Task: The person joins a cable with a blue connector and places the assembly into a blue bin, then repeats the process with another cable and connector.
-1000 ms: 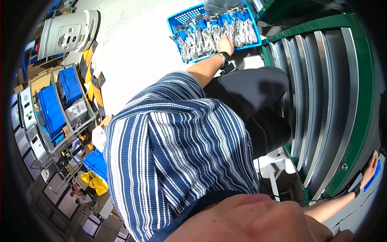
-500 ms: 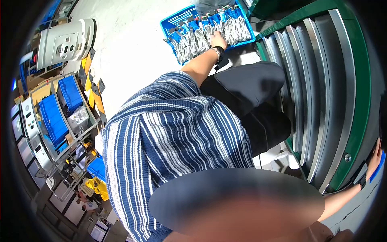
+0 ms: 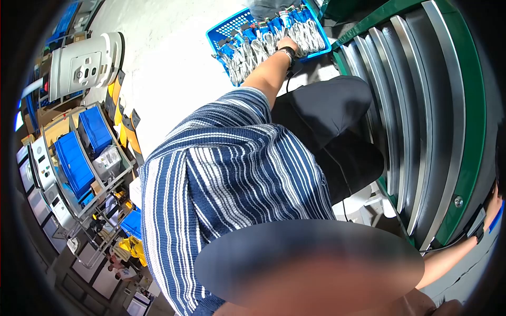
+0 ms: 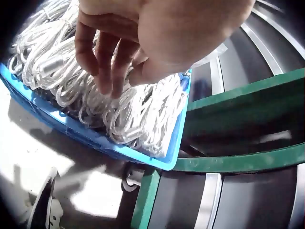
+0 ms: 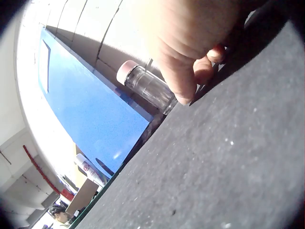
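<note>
In the head view, the left hand reaches over the near side of a blue basket filled with bundled white cables that have blue and dark ends. The left wrist view shows the left hand palm down, its relaxed fingers bent downward over the cables, touching or just above them; no bundle is plainly gripped. At the head view's right edge is the right hand. In the right wrist view, the right hand rests its fingertips on a dark grey surface, beside a clear bottle with a pink lid.
A green frame with metal-edged dark slats stands right of the basket. Next to the bottle is a blue panel. A cart with blue bins and a pale machine cover stand at the left of the head view.
The left hand has shifted slightly farther in over the cables. The head view has moved a little, so the basket appears farther left. The right hand stays at the right edge.
</note>
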Action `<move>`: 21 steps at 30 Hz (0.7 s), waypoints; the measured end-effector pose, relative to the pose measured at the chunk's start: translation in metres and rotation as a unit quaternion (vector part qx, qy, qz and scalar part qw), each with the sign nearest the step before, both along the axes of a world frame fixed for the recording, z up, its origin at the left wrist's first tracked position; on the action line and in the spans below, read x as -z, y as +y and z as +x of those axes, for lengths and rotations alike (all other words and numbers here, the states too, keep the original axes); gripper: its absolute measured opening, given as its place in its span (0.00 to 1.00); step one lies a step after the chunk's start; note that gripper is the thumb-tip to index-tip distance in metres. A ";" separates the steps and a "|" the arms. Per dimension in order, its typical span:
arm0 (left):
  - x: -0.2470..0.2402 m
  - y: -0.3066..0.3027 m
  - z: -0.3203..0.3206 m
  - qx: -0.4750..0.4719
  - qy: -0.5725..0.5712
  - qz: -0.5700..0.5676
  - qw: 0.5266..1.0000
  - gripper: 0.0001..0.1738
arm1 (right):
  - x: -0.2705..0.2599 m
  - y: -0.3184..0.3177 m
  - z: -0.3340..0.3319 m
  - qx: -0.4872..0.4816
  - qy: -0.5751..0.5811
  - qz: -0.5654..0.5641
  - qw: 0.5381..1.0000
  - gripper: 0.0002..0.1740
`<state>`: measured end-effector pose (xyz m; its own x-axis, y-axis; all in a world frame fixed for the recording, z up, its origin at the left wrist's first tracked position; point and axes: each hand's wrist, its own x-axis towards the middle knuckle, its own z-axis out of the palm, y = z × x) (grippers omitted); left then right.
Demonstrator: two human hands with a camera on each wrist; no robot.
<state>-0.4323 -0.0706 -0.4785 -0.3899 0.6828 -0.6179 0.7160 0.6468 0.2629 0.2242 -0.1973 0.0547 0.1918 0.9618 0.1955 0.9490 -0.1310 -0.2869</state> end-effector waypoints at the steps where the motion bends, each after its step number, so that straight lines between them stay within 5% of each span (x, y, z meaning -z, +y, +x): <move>1: 0.012 0.005 0.006 0.001 -0.001 0.001 1.000 0.20 | -0.001 0.001 -0.001 -0.015 0.001 0.002 1.000 0.19; 5: 0.045 0.010 0.013 -0.045 0.080 0.055 0.994 0.23 | -0.003 -0.001 -0.011 0.011 0.006 0.000 1.000 0.19; 7: 0.060 0.013 -0.002 0.191 0.044 0.003 0.981 0.22 | -0.004 -0.001 -0.012 0.030 0.028 -0.008 0.999 0.18; 8: 0.032 0.010 0.000 0.201 0.054 -0.020 0.978 0.21 | -0.002 0.000 -0.011 0.033 0.029 -0.004 0.999 0.18; 11: 0.023 0.008 0.004 0.115 0.057 -0.013 0.992 0.22 | -0.001 0.001 0.008 0.002 0.017 0.004 1.000 0.19; 15: 0.031 0.006 -0.002 0.049 -0.013 0.031 0.998 0.29 | 0.010 0.013 0.123 -0.104 -0.123 -0.089 0.983 0.22; 17: 0.073 0.017 -0.020 0.102 -0.037 0.073 0.991 0.31 | 0.009 0.012 0.131 -0.134 -0.165 -0.109 0.971 0.25; 19: 0.069 0.018 -0.034 0.095 -0.202 0.110 0.969 0.21 | 0.014 0.015 0.126 -0.155 -0.147 -0.091 0.973 0.24; 21: 0.078 0.029 -0.047 -0.040 -0.371 0.140 0.917 0.11 | 0.019 0.022 0.111 -0.072 0.011 -0.107 0.992 0.22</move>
